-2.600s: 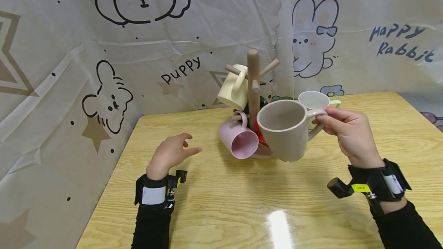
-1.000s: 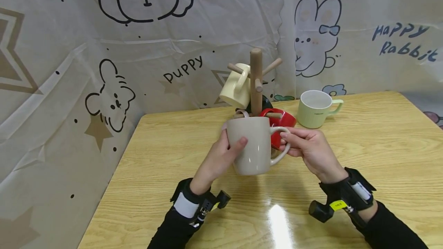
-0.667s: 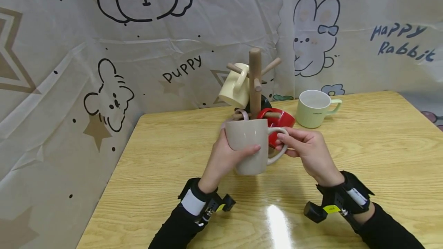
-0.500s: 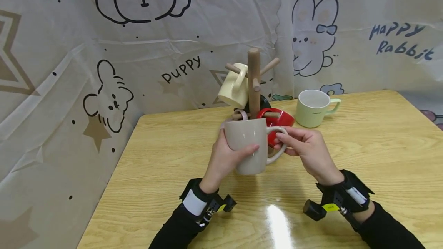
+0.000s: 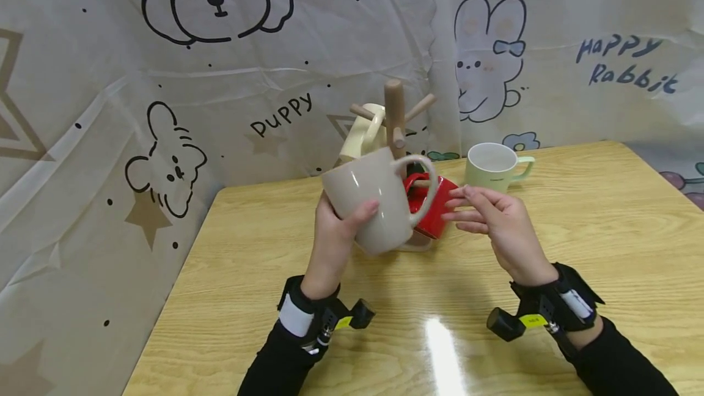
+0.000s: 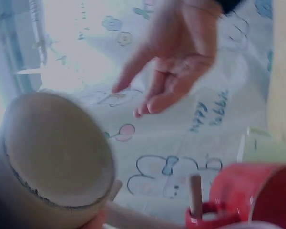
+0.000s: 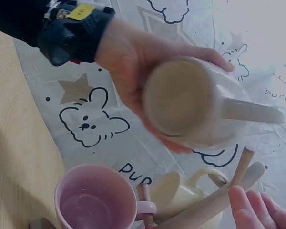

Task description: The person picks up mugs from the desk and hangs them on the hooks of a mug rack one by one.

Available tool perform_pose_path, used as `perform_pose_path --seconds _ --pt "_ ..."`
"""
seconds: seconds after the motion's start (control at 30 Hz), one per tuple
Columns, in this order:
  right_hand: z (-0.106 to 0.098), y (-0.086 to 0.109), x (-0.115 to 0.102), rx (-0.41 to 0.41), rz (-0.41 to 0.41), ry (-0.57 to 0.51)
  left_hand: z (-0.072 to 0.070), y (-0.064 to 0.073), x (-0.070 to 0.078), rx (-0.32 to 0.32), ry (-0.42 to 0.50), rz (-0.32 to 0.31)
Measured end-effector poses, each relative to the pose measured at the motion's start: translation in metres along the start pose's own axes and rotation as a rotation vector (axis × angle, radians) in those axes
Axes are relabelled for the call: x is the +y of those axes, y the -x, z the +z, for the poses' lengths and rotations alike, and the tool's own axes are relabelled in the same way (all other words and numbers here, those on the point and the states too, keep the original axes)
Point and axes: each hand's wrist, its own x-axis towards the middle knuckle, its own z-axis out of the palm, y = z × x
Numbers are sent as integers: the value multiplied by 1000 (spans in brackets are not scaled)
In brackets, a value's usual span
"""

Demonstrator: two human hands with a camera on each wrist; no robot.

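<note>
My left hand [image 5: 332, 234] grips a light grey mug [image 5: 371, 200] round its body, thumb across the front. The mug is held up off the table, tilted, its handle towards the right. In the right wrist view its round base [image 7: 178, 98] shows. To the right of the mug is my right hand [image 5: 506, 228], fingers loosely extended and holding nothing. Behind the grey mug stands a wooden mug tree [image 5: 394, 109]. A cream mug [image 5: 357, 139] hangs from an upper peg and a red mug [image 5: 440, 206] from a lower one. The pink mug [image 7: 93, 202] hangs on another peg, hidden in the head view.
A pale green mug [image 5: 489, 170] stands upright on the wooden table [image 5: 236, 274], right of the tree. An upper peg [image 5: 420, 107] at the right and a front peg [image 5: 398, 137] carry no mug. A printed cloth [image 5: 231, 90] hangs behind the table.
My right hand has carried the grey mug leftwards by its handle, then let go. The left hand has come in, taken the mug's body, and now lifts and tilts it.
</note>
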Motion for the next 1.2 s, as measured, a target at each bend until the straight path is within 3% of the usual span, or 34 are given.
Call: perform_pose_path --seconds 0.1,0.2,0.43,0.53,0.63,0.73,0.8,0.87,1.0,1.07,1.2 --pt "1 -1 0 -2 1 -7 2 -5 0 52 153 49" --pt "3 -1 2 -5 13 -4 3 -9 -5 75 236 55" --pt "3 -1 5 -5 44 19 5 -13 -15 71 235 16" --pt "3 -2 6 -7 47 23 7 -16 -19 70 259 46" --pt "3 -3 8 -12 51 24 8 -27 -41 65 277 102" --pt "4 -4 10 -23 58 24 3 -45 -78 72 258 155" --pt "4 -5 11 -30 64 30 3 -51 -92 85 246 173" --pt "5 -5 13 -33 70 39 6 -48 -87 92 228 179" --pt "5 -7 15 -40 78 54 17 -29 -53 97 216 140" --pt "5 -7 16 -45 80 60 21 -22 -37 93 232 90" --pt "5 -8 19 -52 88 70 21 -16 -28 68 238 -3"
